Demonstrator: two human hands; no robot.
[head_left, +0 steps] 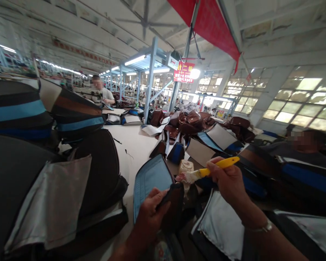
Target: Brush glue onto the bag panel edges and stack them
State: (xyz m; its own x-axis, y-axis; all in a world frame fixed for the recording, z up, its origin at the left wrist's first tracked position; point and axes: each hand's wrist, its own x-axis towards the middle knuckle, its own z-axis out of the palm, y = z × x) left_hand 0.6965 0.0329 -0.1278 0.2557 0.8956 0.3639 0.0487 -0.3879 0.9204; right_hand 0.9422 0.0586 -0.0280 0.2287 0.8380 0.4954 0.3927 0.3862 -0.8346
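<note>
We look out over a long white worktable (136, 145) running toward twelve o'clock, crowded on every side. At nine o'clock, stacked bag panels (29, 119), dark with blue and brown stripes, lean high over a black panel with a grey lining flap (54, 203). At one o'clock a heap of brown bags (195, 121) fills the table's far end, and a co-worker in a light shirt (104, 96) stands at eleven o'clock; another person (304, 145) sits at three o'clock.

Closer in, a blue-lined panel (152, 181) lies open just at eleven o'clock of our left hand (149, 214). That hand is curled tight around a small dark brown leather piece (174, 197), thumb pressed on top. Our right hand (228, 181) pinches a yellow-handled brush (212, 167), bristles pointing at nine o'clock, close above the leather piece and just in front of a small glue jar (186, 167).

The risks, as we judge them: the loaded bristles could drip onto the blue lining below, or smear past the piece's edge onto our thumb. A knock from the right wrist could tip the jar. The tall stack at nine o'clock may slide if bumped.
</note>
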